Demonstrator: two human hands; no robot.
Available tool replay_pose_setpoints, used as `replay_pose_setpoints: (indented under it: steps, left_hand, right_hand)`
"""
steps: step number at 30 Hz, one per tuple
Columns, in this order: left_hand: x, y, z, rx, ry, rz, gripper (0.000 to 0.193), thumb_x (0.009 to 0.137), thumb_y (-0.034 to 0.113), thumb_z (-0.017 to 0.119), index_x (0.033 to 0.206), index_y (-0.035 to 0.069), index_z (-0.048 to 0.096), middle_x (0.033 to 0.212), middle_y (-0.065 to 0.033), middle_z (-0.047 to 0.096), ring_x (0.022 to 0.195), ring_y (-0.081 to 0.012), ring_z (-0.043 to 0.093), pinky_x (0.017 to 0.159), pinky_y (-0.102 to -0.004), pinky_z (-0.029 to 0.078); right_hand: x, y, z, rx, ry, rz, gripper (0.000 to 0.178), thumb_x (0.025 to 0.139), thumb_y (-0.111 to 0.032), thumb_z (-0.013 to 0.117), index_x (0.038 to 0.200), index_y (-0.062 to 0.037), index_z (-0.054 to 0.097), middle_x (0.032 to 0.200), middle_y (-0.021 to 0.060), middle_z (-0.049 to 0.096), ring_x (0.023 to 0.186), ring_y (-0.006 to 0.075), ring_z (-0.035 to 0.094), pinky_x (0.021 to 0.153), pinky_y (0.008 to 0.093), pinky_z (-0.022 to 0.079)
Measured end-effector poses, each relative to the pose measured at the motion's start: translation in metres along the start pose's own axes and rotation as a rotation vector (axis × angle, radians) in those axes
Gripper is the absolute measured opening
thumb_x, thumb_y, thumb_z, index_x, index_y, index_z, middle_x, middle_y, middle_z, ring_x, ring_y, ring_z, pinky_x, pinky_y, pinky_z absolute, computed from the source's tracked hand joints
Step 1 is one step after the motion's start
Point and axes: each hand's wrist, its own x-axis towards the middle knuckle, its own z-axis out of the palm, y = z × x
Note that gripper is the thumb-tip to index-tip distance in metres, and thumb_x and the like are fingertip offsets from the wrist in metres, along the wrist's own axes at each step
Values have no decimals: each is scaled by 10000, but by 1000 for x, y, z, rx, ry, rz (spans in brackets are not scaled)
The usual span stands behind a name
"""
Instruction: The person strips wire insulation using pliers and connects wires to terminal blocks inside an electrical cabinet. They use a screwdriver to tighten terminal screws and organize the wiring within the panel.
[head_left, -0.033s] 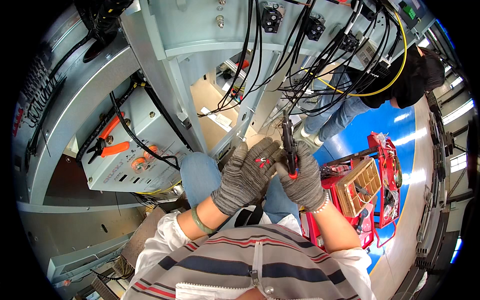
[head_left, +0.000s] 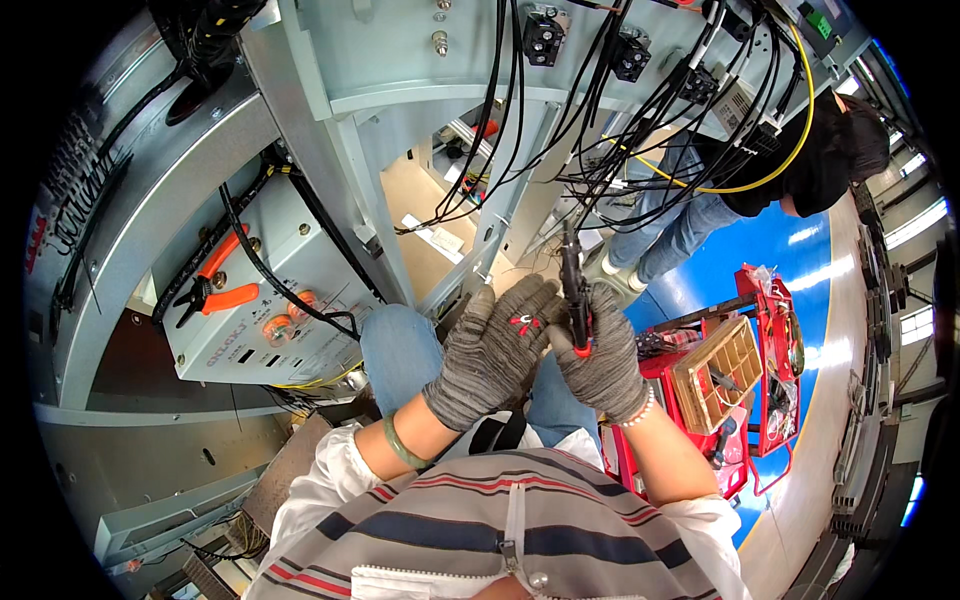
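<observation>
My left hand [head_left: 497, 345], in a dark grey knit glove, lies palm up with its fingers stretched out. On its palm rest a few small red-sleeved wire terminals [head_left: 523, 324]. Close beside it on the right, my right hand [head_left: 612, 362], gloved the same way, is closed around black pliers [head_left: 572, 280] with red at the lower end. The pliers stand nearly upright, and part of them is hidden by the fingers. Just beyond both hands hangs a bundle of loose black wires [head_left: 600, 190].
A grey metal cabinet frame [head_left: 290, 90] rises ahead and left. Orange-handled pliers [head_left: 222, 285] lie on a light grey box [head_left: 270, 330]. At right stands a red tool cart [head_left: 765, 300] with a wooden compartment tray [head_left: 722, 385]. Another person [head_left: 790, 165] is behind the wires.
The pliers and my right hand have shifted slightly to the left. The terminals on my left palm look slightly differently arranged.
</observation>
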Motion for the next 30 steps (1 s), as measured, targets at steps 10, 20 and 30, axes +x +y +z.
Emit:
replay_pose_setpoints:
  steps: [10,20,30]
  left_hand:
    - [6,-5,17,47,-20,143,532,908,344,513,1295,-5,401,1280,-177,477,1175,-266,480,1035,-382,367]
    - [6,-4,6,378,222,-14,282,862,259,631,1049,59,568,802,9,546,694,-69,525,626,-185,460]
    - [7,14,20,486,160,92,244,910,274,564,1033,67,527,831,-23,565,694,-57,502,582,-181,414]
  right_hand:
    - [7,-6,10,-67,49,-43,342,721,-125,719,937,-33,471,752,126,564,648,253,581,609,332,472]
    - [1,-2,5,158,117,102,303,735,-112,654,966,-27,477,764,104,585,689,216,604,630,319,480]
    - [8,-1,-10,108,121,-93,307,744,-80,654,1010,-9,516,840,131,609,770,231,628,712,316,490]
